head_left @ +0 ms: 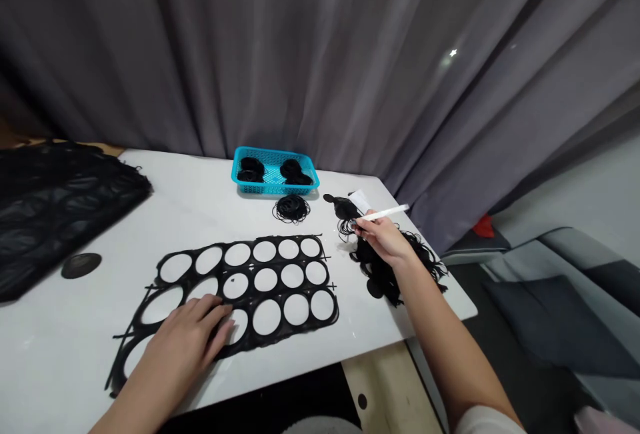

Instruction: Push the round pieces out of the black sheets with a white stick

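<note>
A black sheet (251,298) with rows of round holes lies flat on the white table. My left hand (193,331) rests palm down on its near left part, fingers laid out and covering some of the holes. In my right hand (381,237) is a slim white pen-like tool (389,211), pinched between thumb and fingers and slanting up to the right; its tip is too small to make out. That hand is above a tangled heap of thin black strips and scraps (370,267). Smaller black discs and loops (345,208) lie just beyond its fingertips.
A blue plastic basket (275,189) holding black ring bundles stands at the back, with a coil of black rings (293,208) before it. On the left lie a thick stack of black sheets (65,214) and a black disc (81,265). A grey curtain (275,54) hangs behind.
</note>
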Motion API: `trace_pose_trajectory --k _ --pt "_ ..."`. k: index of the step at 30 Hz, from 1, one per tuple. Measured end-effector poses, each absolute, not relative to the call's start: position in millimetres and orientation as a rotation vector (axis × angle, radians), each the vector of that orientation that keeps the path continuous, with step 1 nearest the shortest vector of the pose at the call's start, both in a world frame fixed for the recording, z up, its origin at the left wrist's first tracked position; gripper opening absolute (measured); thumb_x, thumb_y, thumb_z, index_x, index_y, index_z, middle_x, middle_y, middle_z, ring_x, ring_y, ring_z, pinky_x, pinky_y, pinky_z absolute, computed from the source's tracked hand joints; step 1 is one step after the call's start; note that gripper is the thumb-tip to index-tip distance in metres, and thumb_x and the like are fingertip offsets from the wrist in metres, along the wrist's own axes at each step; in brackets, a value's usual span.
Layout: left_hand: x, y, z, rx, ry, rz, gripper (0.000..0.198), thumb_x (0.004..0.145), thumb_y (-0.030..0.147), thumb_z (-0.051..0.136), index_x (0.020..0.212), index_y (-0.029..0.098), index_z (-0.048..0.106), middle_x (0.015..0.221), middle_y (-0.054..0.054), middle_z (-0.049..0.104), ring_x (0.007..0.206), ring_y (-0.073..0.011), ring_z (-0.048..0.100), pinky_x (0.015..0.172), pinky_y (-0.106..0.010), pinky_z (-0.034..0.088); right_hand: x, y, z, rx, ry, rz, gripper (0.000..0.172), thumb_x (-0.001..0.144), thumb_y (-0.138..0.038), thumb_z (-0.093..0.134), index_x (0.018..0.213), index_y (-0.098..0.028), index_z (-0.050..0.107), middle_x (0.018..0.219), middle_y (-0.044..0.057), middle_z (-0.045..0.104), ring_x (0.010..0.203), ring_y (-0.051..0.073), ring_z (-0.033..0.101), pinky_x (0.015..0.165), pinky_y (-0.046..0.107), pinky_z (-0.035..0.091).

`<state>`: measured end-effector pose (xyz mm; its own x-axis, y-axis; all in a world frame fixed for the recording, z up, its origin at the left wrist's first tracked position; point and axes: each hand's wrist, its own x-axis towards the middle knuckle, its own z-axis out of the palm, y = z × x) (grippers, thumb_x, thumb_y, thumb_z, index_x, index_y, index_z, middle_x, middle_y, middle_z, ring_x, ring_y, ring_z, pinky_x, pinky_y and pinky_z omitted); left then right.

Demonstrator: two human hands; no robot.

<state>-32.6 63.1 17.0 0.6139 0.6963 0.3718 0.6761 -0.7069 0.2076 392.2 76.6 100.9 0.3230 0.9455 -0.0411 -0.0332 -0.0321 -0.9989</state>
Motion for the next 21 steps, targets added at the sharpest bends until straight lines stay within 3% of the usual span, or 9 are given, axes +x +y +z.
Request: trace_pose_trajectory --k 6,11,18,21 --pt "-32.4 50.7 9.7 2.861 1.239 0.731 0.038 0.102 0.040 0.042 0.108 0.022 0.074 0.112 -0.010 0.073 0.099 -0.0281 0.070 0.084 -0.041 0.055 342.6 179.1 93.3 -1.692 -1.347 0.530 0.021 0.082 -0.032 0.062 0.069 -0.023 0.047 0.067 -0.002 0.058 0.067 0.015 0.056 0.067 0.029 0.045" --pt "-34.5 38.1 2.6 2.833 1.258 0.783 0.037 0.101 0.039 0.045 0.121 0.022 0.071 0.124 -0.012 0.070 0.109 -0.0293 0.068 0.091 -0.042 0.055 296.9 228.4 84.7 -1.797 -1.580 0.639 0.021 0.073 -0.017 0.070 0.061 -0.021 0.054 0.066 0.002 0.062 0.069 0.019 0.059 0.068 0.030 0.044" --pt "-29.5 28.7 10.7 2.849 1.263 0.763 0.036 0.102 0.033 0.044 0.122 0.017 0.068 0.128 -0.015 0.067 0.113 -0.0316 0.066 0.094 -0.046 0.054 291.6 241.8 89.0 -1.811 -1.764 0.718 0.025 0.066 -0.012 0.078 0.057 -0.021 0.056 0.061 0.001 0.059 0.069 0.019 0.058 0.069 0.030 0.043" --pt "-27.6 24.2 8.8 2.797 1.278 0.739 0.036 0.102 0.034 0.045 0.128 0.018 0.065 0.133 -0.014 0.065 0.120 -0.0318 0.063 0.100 -0.048 0.051 293.2 241.2 87.5 -1.769 -1.775 0.731 0.024 0.069 -0.016 0.076 0.059 -0.020 0.055 0.062 -0.001 0.059 0.069 0.018 0.057 0.070 0.029 0.042"
